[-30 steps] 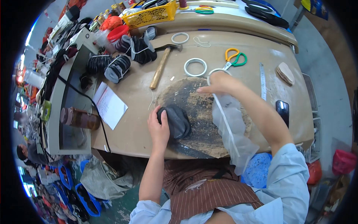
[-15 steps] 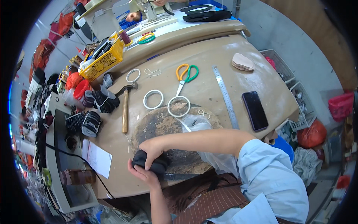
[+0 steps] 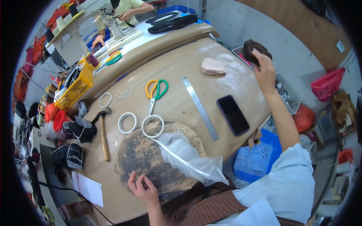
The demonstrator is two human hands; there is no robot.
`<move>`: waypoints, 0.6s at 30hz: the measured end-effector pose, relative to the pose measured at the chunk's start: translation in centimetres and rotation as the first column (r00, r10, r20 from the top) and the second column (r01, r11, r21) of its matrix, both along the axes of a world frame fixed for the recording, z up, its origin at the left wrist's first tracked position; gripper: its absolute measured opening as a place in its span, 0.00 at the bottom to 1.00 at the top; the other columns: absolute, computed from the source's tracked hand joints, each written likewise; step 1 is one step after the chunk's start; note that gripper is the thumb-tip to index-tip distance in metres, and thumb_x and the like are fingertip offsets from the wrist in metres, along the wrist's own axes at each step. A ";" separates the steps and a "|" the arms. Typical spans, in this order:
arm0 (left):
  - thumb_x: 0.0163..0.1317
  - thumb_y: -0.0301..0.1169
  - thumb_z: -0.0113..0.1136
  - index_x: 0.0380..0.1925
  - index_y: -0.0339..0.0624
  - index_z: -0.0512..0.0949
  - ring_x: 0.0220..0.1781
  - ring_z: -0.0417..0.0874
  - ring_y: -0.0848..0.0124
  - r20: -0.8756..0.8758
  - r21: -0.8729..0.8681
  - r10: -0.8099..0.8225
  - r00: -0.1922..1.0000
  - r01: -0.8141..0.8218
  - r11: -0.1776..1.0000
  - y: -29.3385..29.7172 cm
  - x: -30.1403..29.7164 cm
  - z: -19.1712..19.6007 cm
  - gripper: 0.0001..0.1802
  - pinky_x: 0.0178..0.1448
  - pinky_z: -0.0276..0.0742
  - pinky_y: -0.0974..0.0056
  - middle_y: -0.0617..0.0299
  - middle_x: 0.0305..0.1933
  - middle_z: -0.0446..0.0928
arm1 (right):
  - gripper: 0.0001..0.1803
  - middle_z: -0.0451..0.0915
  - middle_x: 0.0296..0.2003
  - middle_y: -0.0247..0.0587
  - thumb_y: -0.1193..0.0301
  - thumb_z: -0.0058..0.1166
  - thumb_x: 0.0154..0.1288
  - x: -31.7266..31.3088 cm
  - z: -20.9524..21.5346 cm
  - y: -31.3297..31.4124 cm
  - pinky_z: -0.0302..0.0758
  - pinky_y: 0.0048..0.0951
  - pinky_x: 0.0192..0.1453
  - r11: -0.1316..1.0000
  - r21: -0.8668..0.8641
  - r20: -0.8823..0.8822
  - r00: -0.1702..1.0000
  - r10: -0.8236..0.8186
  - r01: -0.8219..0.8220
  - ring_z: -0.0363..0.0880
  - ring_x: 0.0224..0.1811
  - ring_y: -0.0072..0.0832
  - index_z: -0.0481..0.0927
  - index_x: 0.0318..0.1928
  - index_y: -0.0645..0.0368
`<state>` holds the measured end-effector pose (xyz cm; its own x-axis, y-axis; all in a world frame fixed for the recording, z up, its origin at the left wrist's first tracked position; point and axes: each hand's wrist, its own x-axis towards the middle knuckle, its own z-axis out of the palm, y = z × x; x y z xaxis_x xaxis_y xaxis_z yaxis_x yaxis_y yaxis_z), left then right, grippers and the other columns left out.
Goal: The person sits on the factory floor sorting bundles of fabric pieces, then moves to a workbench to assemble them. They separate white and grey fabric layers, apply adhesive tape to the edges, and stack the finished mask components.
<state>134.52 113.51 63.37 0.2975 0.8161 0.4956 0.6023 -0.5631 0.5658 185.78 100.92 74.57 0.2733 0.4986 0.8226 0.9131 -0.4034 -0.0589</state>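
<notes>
My right hand [image 3: 265,71] is raised at the far right, wrapped round a dark rounded bundle [image 3: 254,46], perhaps stacked soft pieces; the exact kind is unclear. My left hand [image 3: 145,189] rests at the near edge of a worn round wooden block [image 3: 132,150], fingers apart and slightly curled, holding nothing. Across the block's right side lies a translucent plastic bag [image 3: 184,152] with a white strip [image 3: 181,160] over it. A roll of white tape [image 3: 153,126] sits at the block's far edge, under the tips of the scissors [image 3: 154,92] with orange and green handles.
A hammer [image 3: 103,139] and another tape roll [image 3: 128,123] lie left. On the right are a steel ruler [image 3: 200,107], a phone [image 3: 232,115] and stacked beige pieces [image 3: 213,66]. A blue bin [image 3: 256,154] stands beside the table. Across it, a person works at a sewing machine [image 3: 115,30].
My right hand has lifted the dark bundle off the block and carried it far right. My left hand has let go and stays by the block. The view has shifted right.
</notes>
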 end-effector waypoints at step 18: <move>0.58 0.20 0.57 0.36 0.36 0.78 0.54 0.74 0.52 -0.065 0.026 0.094 0.993 -0.092 0.995 0.0 0.1 -0.2 0.06 0.58 0.70 0.53 0.48 0.52 0.72 | 0.33 0.77 0.49 0.56 0.72 0.55 0.50 4.4 -11.3 16.4 0.73 0.45 0.56 0.840 -0.534 -0.370 0.920 -0.129 -0.097 0.75 0.53 0.49 0.67 0.61 0.60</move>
